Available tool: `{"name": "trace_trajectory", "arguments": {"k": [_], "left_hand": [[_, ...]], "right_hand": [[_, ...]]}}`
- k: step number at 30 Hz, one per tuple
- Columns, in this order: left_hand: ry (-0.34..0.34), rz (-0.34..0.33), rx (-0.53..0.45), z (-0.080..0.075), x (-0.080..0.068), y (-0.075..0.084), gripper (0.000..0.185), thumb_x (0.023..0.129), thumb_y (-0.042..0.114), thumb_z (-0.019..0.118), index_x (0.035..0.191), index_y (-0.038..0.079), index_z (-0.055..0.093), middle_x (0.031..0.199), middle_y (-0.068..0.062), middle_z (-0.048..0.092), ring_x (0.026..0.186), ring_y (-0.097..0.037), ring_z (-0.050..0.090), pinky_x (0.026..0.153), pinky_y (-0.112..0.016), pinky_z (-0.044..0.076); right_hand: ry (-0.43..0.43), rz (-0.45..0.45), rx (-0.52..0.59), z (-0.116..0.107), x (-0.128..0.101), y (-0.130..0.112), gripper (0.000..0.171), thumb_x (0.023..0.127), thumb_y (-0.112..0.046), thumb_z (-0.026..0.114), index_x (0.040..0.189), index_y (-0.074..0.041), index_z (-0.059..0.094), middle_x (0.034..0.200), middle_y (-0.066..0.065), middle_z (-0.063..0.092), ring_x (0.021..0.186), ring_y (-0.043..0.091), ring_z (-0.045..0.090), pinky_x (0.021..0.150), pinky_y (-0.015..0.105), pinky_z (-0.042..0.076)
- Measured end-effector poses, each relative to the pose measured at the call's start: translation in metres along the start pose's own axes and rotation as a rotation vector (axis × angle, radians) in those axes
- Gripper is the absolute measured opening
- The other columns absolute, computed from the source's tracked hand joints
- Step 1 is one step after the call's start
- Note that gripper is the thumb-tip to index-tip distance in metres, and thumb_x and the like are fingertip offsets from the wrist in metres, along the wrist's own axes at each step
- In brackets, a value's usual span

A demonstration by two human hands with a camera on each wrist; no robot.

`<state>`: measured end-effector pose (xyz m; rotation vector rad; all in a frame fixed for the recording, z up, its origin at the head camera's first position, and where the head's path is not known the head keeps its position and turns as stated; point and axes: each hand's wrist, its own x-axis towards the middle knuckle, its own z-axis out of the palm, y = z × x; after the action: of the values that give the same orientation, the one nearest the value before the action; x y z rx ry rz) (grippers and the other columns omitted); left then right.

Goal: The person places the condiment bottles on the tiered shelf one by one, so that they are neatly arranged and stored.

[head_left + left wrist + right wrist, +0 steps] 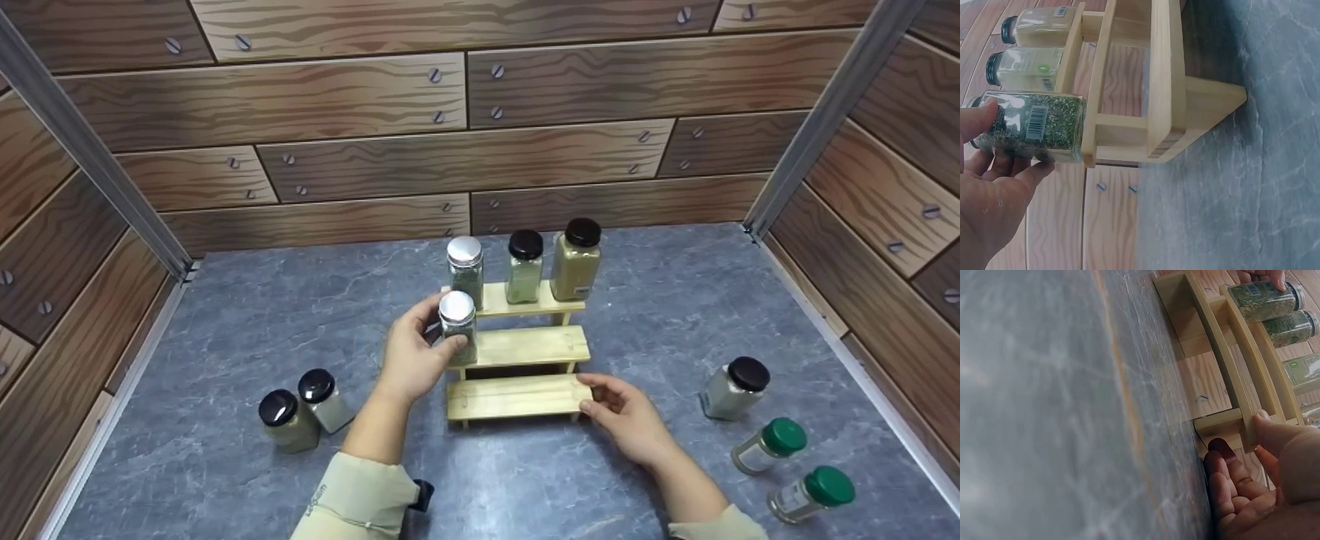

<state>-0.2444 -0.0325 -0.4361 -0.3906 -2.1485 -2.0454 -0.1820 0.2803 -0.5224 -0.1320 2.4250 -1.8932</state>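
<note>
My left hand (412,352) grips a glass spice jar (1036,125) with a silver lid and green dried herbs inside. The jar stands upright at the left end of the middle step of a three-step wooden rack (525,397). On the top step are another silver-lidded herb jar (466,274), a black-lidded jar of pale green contents (524,270) and a taller black-lidded jar of tan powder (576,262). My right hand (630,420) pinches the right end of the rack's lowest step, thumb (1266,424) on the board's edge.
Two black-lidded jars, one brownish (289,424) and one white (326,401), stand at the left. On the right are a black-lidded jar (735,390) and two green-capped shakers, one nearer the rack (769,446) and one closer to me (810,495). Wood-patterned walls (375,97) enclose the grey tabletop (225,330).
</note>
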Motion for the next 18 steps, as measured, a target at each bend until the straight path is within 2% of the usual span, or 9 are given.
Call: {"name": "trace_trajectory", "arguments": {"k": [7, 12, 15, 18], "left_hand": [[-0.004, 0.006, 0.000, 0.000, -0.001, -0.002, 0.062, 0.079, -0.020, 0.071, 0.139, -0.017, 0.056, 0.133, -0.033, 0.063, 0.126, -0.045, 0.061, 0.114, -0.047, 0.049], [0.005, 0.014, -0.024, -0.003, -0.002, -0.003, 0.065, 0.078, -0.019, 0.074, 0.140, -0.013, 0.057, 0.138, -0.029, 0.059, 0.128, -0.044, 0.059, 0.114, -0.051, 0.048], [0.043, 0.011, -0.019, -0.009, -0.006, -0.001, 0.065, 0.077, -0.017, 0.077, 0.139, -0.011, 0.057, 0.141, -0.028, 0.056, 0.131, -0.045, 0.057, 0.115, -0.056, 0.046], [0.112, 0.027, -0.005, -0.015, -0.018, 0.008, 0.060, 0.079, -0.016, 0.078, 0.136, -0.012, 0.058, 0.140, -0.027, 0.058, 0.131, -0.042, 0.058, 0.115, -0.055, 0.047]], "right_hand": [[-0.001, 0.016, 0.012, 0.001, 0.000, 0.000, 0.044, 0.099, 0.000, 0.071, 0.139, 0.014, 0.058, 0.111, 0.021, 0.071, 0.086, 0.012, 0.064, 0.069, 0.021, 0.053], [0.010, 0.013, 0.009, 0.001, 0.001, 0.000, 0.043, 0.098, 0.001, 0.070, 0.138, 0.013, 0.059, 0.111, 0.021, 0.071, 0.084, 0.012, 0.063, 0.068, 0.021, 0.053], [0.004, 0.012, 0.011, 0.000, 0.001, 0.000, 0.044, 0.098, 0.000, 0.071, 0.138, 0.013, 0.059, 0.111, 0.021, 0.071, 0.085, 0.013, 0.063, 0.068, 0.021, 0.054], [-0.012, 0.006, -0.004, -0.005, 0.000, 0.000, 0.045, 0.099, -0.002, 0.071, 0.140, 0.013, 0.058, 0.112, 0.020, 0.071, 0.087, 0.012, 0.064, 0.070, 0.022, 0.055]]}}
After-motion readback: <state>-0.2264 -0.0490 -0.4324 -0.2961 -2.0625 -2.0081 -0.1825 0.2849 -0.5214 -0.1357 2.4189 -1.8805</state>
